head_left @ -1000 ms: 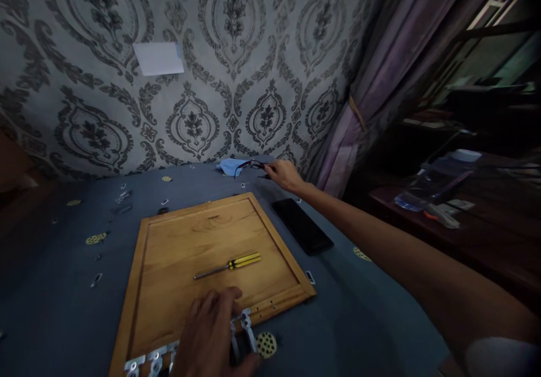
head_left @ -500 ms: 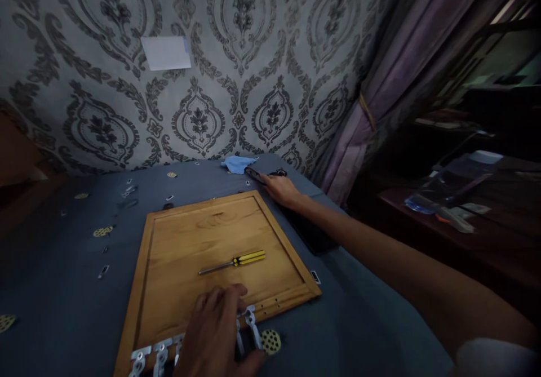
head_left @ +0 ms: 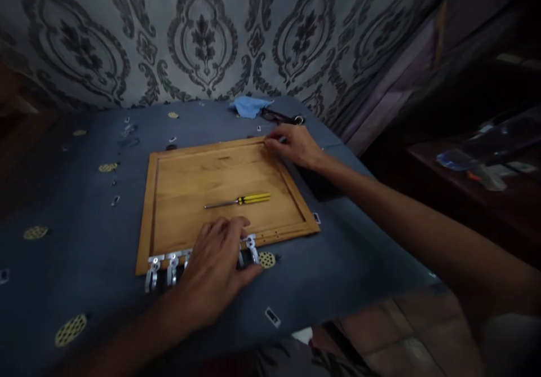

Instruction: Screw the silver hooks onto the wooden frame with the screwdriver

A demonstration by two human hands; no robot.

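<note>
A framed wooden cabinet door (head_left: 186, 208) lies flat on the blue cloth. Several silver cabinet hinges (head_left: 172, 267) sit in a row along its near edge. My left hand (head_left: 217, 264) rests over the middle hinges with fingers and thumb apart, covering some of them. At the door's far right corner, my right hand (head_left: 296, 145) has its thumb and forefinger brought together. Anything between those fingertips is too small or dark to make out. A screwdriver (head_left: 253, 198) with a yellow and black handle lies on the door, its shaft pointing left.
Beyond the door lie a light blue cloth (head_left: 250, 106) and dark eyeglasses (head_left: 276, 116). A flat black object (head_left: 316, 184) is partly under my right forearm. Small metal pieces (head_left: 128, 131) lie at the far left. A patterned wall (head_left: 236, 39) borders the bed-like surface.
My right hand has come back from the dark item near the blue cloth to the door's far right corner. The view has tilted down. My left hand stays over the hinges.
</note>
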